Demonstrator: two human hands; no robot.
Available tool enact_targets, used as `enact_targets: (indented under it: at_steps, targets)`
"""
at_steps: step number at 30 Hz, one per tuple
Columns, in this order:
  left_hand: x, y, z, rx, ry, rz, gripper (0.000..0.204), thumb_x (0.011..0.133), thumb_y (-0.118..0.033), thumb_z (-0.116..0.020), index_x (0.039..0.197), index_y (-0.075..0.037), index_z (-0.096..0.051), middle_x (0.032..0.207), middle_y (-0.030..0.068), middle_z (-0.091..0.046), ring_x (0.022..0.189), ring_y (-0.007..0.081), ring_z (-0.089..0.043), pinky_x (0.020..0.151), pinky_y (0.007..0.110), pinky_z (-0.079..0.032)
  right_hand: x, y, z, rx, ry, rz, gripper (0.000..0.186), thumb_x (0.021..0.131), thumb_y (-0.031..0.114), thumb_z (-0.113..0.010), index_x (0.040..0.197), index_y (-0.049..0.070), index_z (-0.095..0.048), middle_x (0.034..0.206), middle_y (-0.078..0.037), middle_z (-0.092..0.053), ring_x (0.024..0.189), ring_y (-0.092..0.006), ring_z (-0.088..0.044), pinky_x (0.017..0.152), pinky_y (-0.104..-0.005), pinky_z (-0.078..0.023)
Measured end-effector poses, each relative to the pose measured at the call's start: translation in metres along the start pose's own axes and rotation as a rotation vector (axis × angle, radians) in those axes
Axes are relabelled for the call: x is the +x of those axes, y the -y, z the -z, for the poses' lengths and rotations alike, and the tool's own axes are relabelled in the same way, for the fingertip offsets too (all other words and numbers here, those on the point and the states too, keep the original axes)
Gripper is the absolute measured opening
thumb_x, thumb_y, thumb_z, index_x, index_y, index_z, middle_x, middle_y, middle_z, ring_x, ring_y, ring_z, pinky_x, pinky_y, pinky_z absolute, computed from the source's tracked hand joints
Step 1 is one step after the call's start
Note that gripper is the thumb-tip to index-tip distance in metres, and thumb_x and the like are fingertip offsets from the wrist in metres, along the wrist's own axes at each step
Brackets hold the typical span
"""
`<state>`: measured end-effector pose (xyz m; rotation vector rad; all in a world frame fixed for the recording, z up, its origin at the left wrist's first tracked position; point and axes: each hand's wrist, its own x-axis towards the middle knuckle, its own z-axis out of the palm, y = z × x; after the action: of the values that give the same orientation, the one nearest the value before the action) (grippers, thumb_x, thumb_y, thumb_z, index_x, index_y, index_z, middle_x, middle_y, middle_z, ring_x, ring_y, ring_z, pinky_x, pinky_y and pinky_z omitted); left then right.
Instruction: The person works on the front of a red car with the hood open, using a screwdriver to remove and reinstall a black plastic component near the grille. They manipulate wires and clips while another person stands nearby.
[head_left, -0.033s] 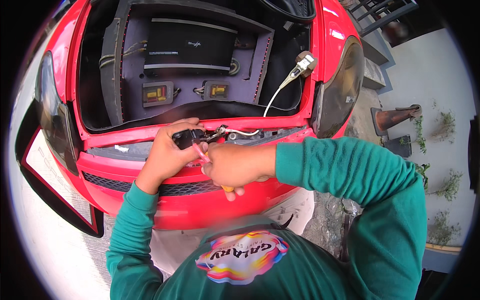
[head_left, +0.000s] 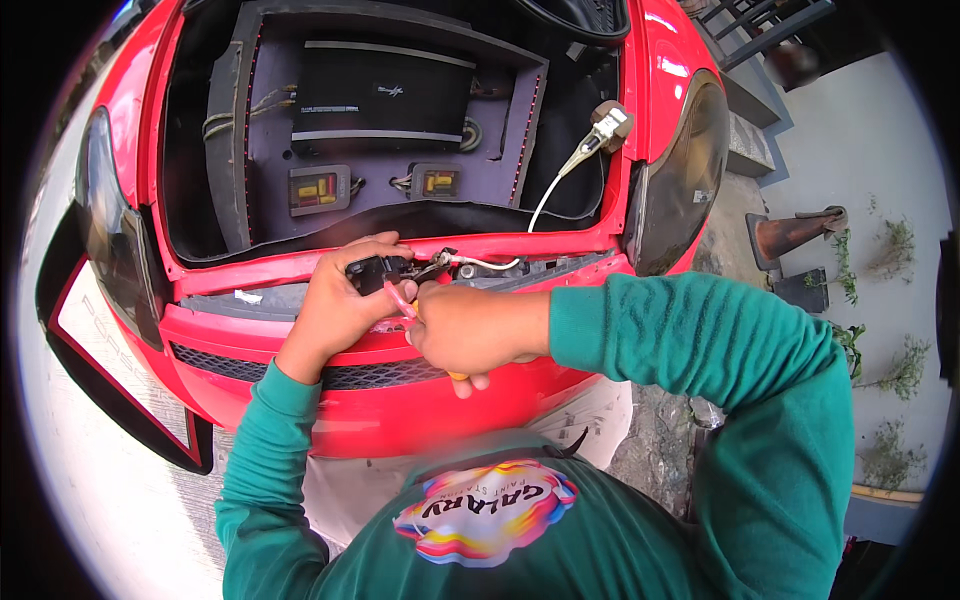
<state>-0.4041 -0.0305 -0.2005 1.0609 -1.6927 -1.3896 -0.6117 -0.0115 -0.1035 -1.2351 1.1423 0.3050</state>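
My left hand (head_left: 335, 305) is closed around a small black boxy part (head_left: 372, 274) above the front lip of a red car's open luggage bay. Held in my right hand (head_left: 470, 325) is a tool that looks like pliers, its yellow handle (head_left: 459, 377) showing below my fingers. Its metal end points toward the black part and the end of a white cable (head_left: 490, 265). A pinkish-red piece (head_left: 401, 300) lies between my two hands; what it belongs to is unclear. My fingers hide most of the tool's grip.
Inside the bay sits a black amplifier (head_left: 385, 95) with two fuse holders (head_left: 320, 190) in front. A white-ended cable connector (head_left: 600, 135) rests at the bay's right. Headlights (head_left: 683, 180) flank the red bumper (head_left: 400, 425). An orange cone (head_left: 795, 238) and potted plants (head_left: 805, 290) stand to the right.
The whole view has shifted very slightly. Both hands keep their grip and place.
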Motion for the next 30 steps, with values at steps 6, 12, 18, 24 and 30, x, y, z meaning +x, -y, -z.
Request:
enact_targets:
  at_steps: [6, 12, 18, 24, 30]
  targets:
    - [-0.001, 0.001, 0.008, -0.044, 0.041, 0.007, 0.049, 0.091, -0.032, -0.091, 0.127, -0.002, -0.079, 0.130, 0.0148, -0.079, 0.153, 0.0348, -0.055, 0.123, 0.046, -0.044, -0.005, -0.002, -0.009, 0.041, -0.080, 0.023, 0.043, 0.115, 0.023, -0.042, 0.134, -0.015, -0.044, 0.082, -0.018, -0.073, 0.058, -0.0243, -0.074, 0.050, -0.0393, -0.059]
    - [-0.004, 0.005, 0.002, -0.006, 0.000, -0.017, 0.054, 0.083, -0.035, -0.096, 0.122, -0.001, -0.080, 0.127, 0.0162, -0.080, 0.152, 0.0394, -0.055, 0.127, 0.051, -0.039, -0.002, 0.005, -0.015, -0.116, -0.037, 0.020, 0.043, 0.115, 0.023, -0.046, 0.133, -0.016, -0.046, 0.079, -0.017, -0.074, 0.059, -0.0228, -0.074, 0.052, -0.0368, -0.060]
    - [-0.003, -0.007, -0.009, -0.014, -0.062, 0.033, 0.054, 0.076, -0.037, -0.100, 0.107, 0.002, -0.081, 0.124, 0.0237, -0.079, 0.145, 0.0377, -0.063, 0.119, 0.046, -0.049, 0.004, 0.028, -0.012, -0.312, 0.048, -0.161, 0.039, 0.116, 0.025, -0.047, 0.117, -0.013, -0.058, 0.073, -0.016, -0.075, 0.061, -0.0219, -0.075, 0.055, -0.0365, -0.061]
    - [-0.007, 0.004, -0.012, -0.060, -0.145, -0.050, 0.050, 0.074, -0.036, -0.097, 0.090, 0.006, -0.078, 0.123, 0.0355, -0.075, 0.135, 0.0448, -0.068, 0.106, 0.047, -0.056, 0.014, 0.032, -0.019, -0.417, 0.033, -0.302, 0.041, 0.116, 0.026, -0.050, 0.103, -0.008, -0.068, 0.074, -0.014, -0.078, 0.067, -0.0255, -0.078, 0.064, -0.0400, -0.064]
    - [-0.011, -0.004, -0.001, -0.094, -0.091, 0.009, 0.049, 0.073, -0.038, -0.094, 0.083, 0.007, -0.076, 0.118, 0.0372, -0.072, 0.125, 0.0465, -0.071, 0.098, 0.048, -0.059, 0.022, 0.036, -0.035, -0.508, -0.012, -0.303, 0.040, 0.115, 0.022, -0.051, 0.096, -0.006, -0.072, 0.074, -0.013, -0.078, 0.069, -0.0268, -0.078, 0.071, -0.0413, -0.064]
